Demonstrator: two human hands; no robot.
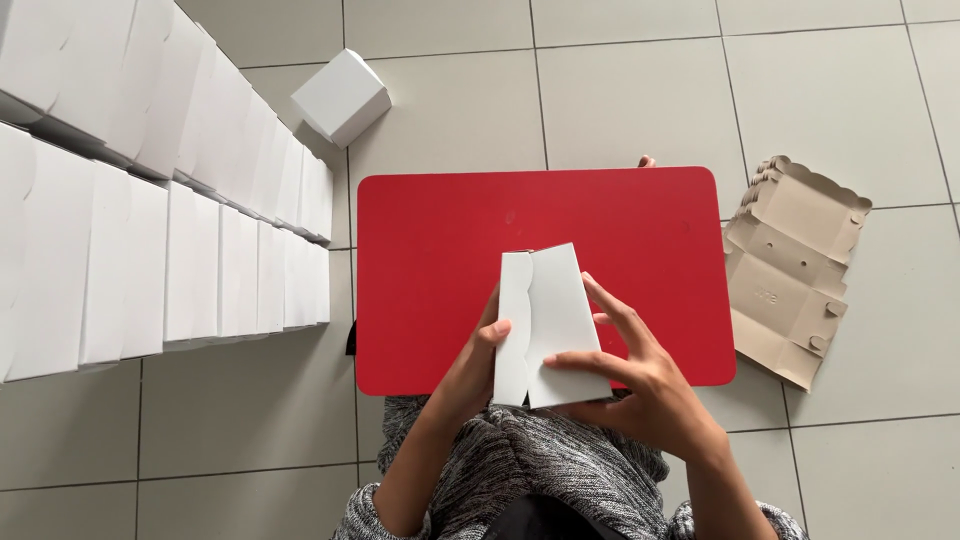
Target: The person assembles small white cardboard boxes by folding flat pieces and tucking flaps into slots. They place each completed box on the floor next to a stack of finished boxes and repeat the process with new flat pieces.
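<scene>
Grey knit garment [520, 470] sits closest to the lens, bottom centre, sleeves running up to both forearms. Just above it both hands are on one white folded carton [545, 325], held upright-ish over the near edge of the red board [440, 230].

Left hand [470, 375]: fingers curled round the carton's left side, thumb pressed on its front face. Clamped on it, not loose.

Right hand [640, 385]: thumb flat across the lower front of the carton, fingers spread out along and behind its right side. Also gripping it.

Carton: front shows two flaps meeting at a curved seam down the middle; top end is narrower than the bottom. It blocks part of the board behind it and hides the palm side of both hands.

Board is a red rounded rectangle lying flat on the pale tile floor [620, 90]. Something small and skin-toned pokes out at its far edge; too little shows to tell what.

Surroundings:
- Left: two long rows of finished white boxes [150, 250], packed side by side, touching, running off frame.
- One loose white box [342, 97] beyond the rows, tilted, near the board's far-left corner.
- Right: stack of flat brown cardboard blanks [790, 265] with scalloped edges, on the floor just beside the board's right edge.
</scene>
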